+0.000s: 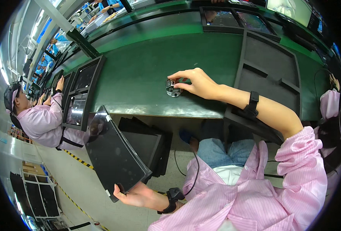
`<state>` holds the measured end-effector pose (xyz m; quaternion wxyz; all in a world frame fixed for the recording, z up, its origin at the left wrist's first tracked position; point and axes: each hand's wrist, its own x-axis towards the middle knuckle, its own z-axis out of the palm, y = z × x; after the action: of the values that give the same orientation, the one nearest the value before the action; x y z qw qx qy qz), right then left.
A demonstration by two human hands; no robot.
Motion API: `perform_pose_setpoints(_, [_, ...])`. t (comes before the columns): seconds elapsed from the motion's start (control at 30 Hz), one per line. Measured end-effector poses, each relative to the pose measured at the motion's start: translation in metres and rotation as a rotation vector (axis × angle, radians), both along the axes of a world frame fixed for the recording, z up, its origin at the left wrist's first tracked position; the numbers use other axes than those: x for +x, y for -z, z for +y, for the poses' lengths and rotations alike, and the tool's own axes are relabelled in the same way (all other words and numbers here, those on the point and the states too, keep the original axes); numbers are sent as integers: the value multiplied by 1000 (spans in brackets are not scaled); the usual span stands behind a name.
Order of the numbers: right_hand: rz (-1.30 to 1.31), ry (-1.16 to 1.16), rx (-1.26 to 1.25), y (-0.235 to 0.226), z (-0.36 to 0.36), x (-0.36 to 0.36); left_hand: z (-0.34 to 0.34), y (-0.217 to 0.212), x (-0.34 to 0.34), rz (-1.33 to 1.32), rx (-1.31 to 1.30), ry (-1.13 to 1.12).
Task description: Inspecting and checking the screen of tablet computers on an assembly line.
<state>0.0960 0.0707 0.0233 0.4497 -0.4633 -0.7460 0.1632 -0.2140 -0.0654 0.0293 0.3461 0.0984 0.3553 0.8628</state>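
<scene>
My left hand (137,195) grips a thin black display panel (114,150) by its near lower corner. The panel hangs tilted at the left, off the bench's front edge, its dark glossy face partly turned up under a clear film. On the green bench (143,73), the fingers and thumb of my right hand (197,82) close around a small silver-and-black device (173,91) with a round, shiny base. My fingers hide part of it, and its exact kind cannot be made out.
Right of my right hand lies a black divided tray (270,56). Another black tray with panels (94,73) sits at the bench's left; a third (222,18) stands at the back. Black trays (164,154) are stacked below the edge. Co-workers (41,115) sit on both sides.
</scene>
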Motion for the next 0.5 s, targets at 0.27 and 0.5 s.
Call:
perform_pose_setpoints(0.27, [-185, 55, 51, 1, -1, -4, 0, 1, 8, -47, -23, 77])
perform_pose_setpoints(0.5, [-234, 16, 52, -4, -2, -5, -9, -10, 22, -12, -19, 116])
